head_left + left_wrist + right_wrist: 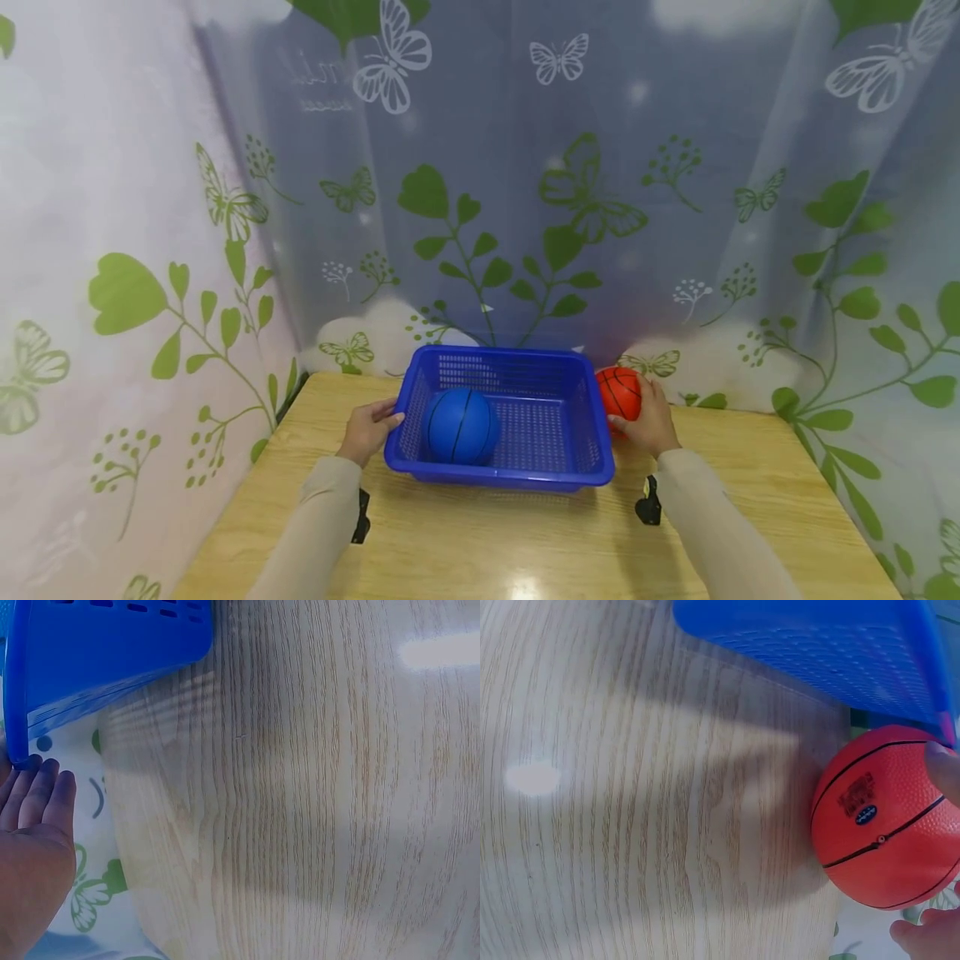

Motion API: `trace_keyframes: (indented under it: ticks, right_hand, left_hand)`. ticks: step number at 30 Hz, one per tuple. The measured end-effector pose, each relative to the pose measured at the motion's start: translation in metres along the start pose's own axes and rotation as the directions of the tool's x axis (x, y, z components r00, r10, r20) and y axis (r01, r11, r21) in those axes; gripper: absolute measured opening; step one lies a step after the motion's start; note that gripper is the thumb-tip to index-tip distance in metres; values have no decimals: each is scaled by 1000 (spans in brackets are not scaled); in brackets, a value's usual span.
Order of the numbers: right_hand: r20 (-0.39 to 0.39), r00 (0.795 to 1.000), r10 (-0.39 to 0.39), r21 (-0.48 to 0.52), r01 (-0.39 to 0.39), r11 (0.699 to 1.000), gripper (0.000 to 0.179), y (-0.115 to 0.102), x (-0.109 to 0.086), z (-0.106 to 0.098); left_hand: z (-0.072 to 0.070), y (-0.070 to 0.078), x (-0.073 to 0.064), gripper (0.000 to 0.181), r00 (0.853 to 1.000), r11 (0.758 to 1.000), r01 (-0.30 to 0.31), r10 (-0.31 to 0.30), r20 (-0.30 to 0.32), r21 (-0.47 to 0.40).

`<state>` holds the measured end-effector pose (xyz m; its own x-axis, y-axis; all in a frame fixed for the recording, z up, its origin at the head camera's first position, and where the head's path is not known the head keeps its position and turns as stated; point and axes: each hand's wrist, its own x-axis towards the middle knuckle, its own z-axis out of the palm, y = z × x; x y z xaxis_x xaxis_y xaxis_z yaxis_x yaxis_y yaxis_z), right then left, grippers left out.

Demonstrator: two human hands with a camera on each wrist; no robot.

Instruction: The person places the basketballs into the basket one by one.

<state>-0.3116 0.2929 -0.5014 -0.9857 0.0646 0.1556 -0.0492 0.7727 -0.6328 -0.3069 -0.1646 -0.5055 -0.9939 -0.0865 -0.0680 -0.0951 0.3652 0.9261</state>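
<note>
A blue plastic basket (517,477) with perforated walls is at the far part of the table. Inside it, on the left, lies a blue ball (446,427) with black lines. My left hand (367,431) pinches the basket's left rim, thumb on top and the other fingers under the edge. To the right of the basket is a red toy basketball (618,390), close against its wall. My right hand (654,421) holds this ball from the right, thumb on the near side; some fingers are hidden behind it. In the right wrist view the red basketball (855,862) shows a small printed mark.
The wooden table (465,550) extends toward me in front of the basket. A printed curtain (480,167) with leaves and butterflies hangs right behind the basket and along both sides. Black wrist devices (649,502) sit at both sleeves.
</note>
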Motion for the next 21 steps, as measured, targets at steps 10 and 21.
trace_keyframes:
  ticks: [10,21]
  right_hand:
    - [-3,999,-32,-37,32,999,93,1,2,2]
    - [-140,990,-35,-114,19,993,72,7,-6,6]
  left_hand:
    - [1,8,-3,41,1000,1000,-19,19,-15,-1]
    - [2,5,-5,40,1000,1000,-2,2,-23,10]
